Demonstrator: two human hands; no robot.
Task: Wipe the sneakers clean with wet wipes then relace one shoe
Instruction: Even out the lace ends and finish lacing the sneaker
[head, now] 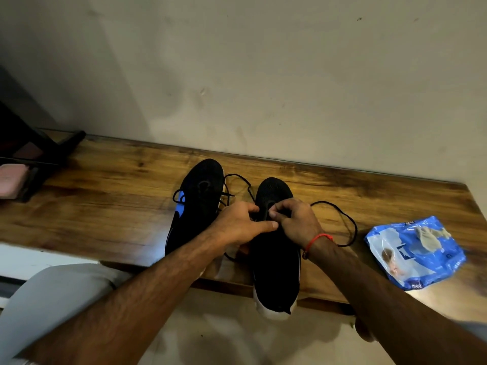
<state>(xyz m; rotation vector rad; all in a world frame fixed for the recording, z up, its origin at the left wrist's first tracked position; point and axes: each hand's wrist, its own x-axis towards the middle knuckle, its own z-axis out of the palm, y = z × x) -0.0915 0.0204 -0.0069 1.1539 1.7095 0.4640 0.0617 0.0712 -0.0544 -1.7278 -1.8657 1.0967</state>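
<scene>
Two black sneakers stand side by side on a wooden shelf (118, 185), toes toward the wall. The left sneaker (196, 204) has blue side marks and loose laces. The right sneaker (274, 264) has a white sole, and its heel hangs over the shelf's front edge. My left hand (241, 225) and my right hand (297, 222) meet over the right sneaker's eyelets, fingers pinching its black lace (345, 222), which loops out to the right. A used wipe (428, 237) lies on the blue wet wipes pack (413, 254).
A plain wall rises right behind the shelf. A dark metal rack (44, 154) with a pink item (11, 180) stands at the far left. My knee in grey cloth (52, 299) shows below the shelf's front edge.
</scene>
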